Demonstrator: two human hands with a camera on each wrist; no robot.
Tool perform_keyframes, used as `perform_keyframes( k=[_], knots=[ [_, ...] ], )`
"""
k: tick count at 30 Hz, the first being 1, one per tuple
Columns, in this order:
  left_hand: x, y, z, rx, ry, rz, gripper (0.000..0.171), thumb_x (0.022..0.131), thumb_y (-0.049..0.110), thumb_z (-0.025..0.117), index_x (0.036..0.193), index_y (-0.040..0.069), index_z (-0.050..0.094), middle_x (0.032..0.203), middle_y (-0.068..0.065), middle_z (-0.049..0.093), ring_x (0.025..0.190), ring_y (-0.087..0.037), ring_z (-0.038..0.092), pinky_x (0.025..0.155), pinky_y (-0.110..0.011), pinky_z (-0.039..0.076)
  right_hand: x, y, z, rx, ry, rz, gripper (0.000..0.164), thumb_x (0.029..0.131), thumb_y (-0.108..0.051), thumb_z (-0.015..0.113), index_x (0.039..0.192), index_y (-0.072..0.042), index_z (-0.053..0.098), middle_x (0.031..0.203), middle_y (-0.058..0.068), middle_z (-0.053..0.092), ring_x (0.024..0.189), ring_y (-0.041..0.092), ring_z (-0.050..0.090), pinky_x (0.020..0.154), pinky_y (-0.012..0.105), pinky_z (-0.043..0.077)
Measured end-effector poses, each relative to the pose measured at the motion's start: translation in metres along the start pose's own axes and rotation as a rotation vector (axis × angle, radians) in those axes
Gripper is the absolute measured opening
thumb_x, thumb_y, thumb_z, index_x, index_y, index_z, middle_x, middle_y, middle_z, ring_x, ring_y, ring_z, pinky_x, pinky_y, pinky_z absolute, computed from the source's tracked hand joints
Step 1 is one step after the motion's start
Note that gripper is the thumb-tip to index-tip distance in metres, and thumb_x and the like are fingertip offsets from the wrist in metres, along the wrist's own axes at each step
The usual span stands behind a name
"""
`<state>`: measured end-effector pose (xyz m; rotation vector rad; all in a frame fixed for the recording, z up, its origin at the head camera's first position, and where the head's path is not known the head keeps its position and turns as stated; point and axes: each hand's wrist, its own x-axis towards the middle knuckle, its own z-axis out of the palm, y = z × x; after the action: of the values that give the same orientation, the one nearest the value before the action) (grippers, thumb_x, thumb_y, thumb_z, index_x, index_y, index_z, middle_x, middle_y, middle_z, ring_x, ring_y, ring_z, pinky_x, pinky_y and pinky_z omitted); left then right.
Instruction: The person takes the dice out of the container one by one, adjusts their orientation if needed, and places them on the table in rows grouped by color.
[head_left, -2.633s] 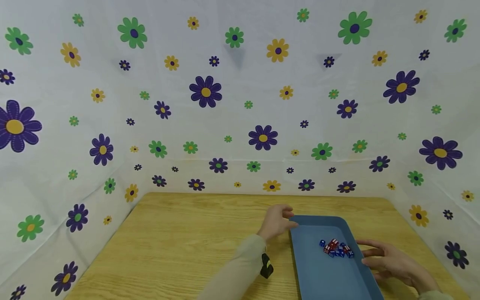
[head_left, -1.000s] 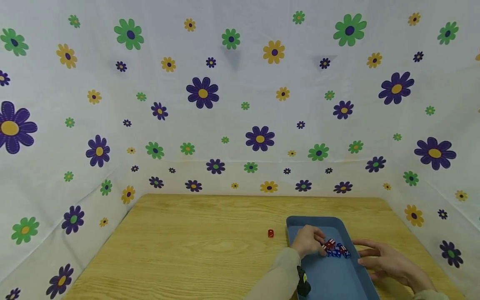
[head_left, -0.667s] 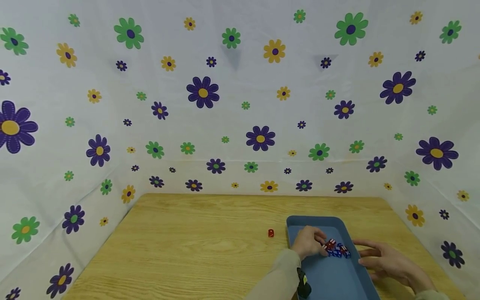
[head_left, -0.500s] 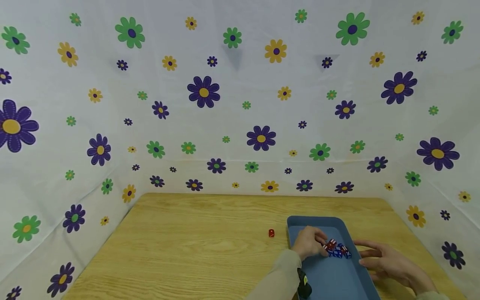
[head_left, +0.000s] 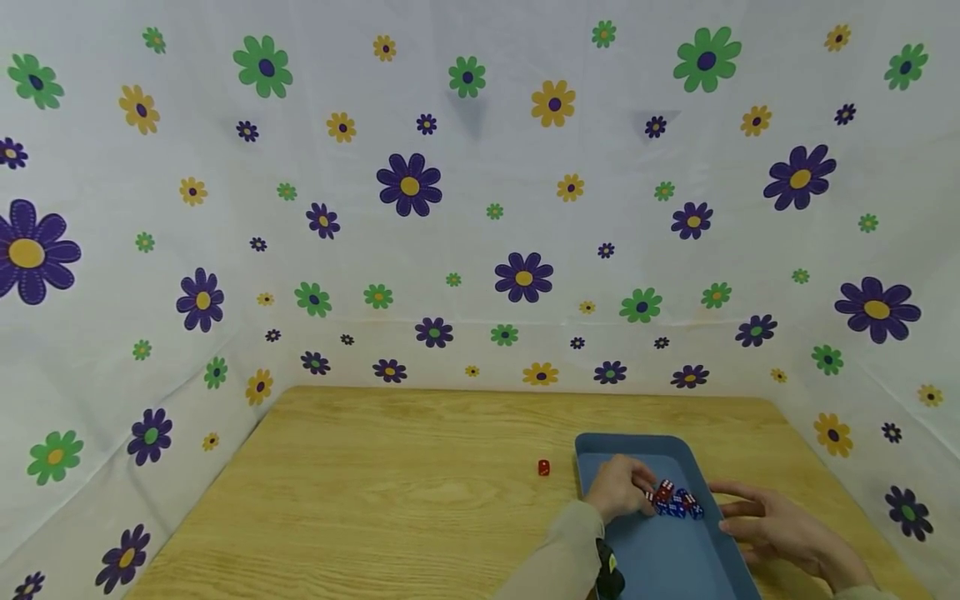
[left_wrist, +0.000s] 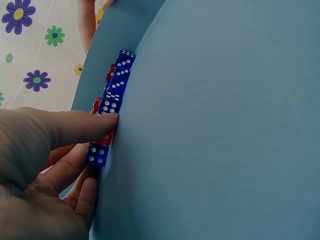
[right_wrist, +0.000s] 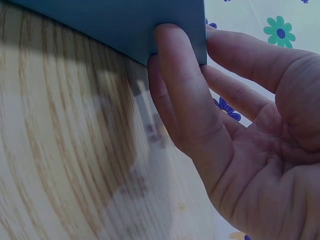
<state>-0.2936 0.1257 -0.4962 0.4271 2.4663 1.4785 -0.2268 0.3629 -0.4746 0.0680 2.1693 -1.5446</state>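
My left hand (head_left: pixel 618 487) reaches over the left wall of the blue tray (head_left: pixel 667 562), at the left end of a small cluster of red and blue dice. In the left wrist view the thumb (left_wrist: pixel 87 126) lies against a red die (left_wrist: pixel 106 138) with curled fingers opposite, and the hand appears to pinch it. A blue die (left_wrist: pixel 97 155) is close beside the fingertips. Other blue dice (head_left: pixel 677 508) and red dice (head_left: pixel 665 490) sit to the right. My right hand (head_left: pixel 780 529) touches the tray's outer right wall with extended fingers. One red die (head_left: pixel 543 467) rests on the table, left of the tray.
A wood-grain table (head_left: pixel 375 492) stretches left of the tray. White flower-printed cloth (head_left: pixel 465 233) walls enclose the table at the back and both sides. A black band (head_left: pixel 609 571) sits at my left wrist, low over the tray's left edge.
A red die now lies on the table where my left hand was. That hand has moved right, into the tray to the dice, and lately stays there. The right hand keeps its place.
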Motion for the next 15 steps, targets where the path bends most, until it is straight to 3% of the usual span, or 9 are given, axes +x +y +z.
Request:
perform_keyframes(
  k=[15],
  knots=[
    [-0.0032, 0.0026, -0.0018, -0.056, 0.027, 0.034, 0.032, 0.068, -0.008, 0.083, 0.093, 0.010, 0.076, 0.074, 0.005, 0.068, 0.067, -0.004, 0.057, 0.065, -0.024, 0.050, -0.0010, 0.0011, -0.0004, 0.008, 0.006, -0.002, 0.074, 0.094, -0.015, 0.066, 0.152, 0.001, 0.024, 0.128, 0.028, 0.055, 0.097, 0.025, 0.066, 0.079, 0.044, 0.058]
  ],
)
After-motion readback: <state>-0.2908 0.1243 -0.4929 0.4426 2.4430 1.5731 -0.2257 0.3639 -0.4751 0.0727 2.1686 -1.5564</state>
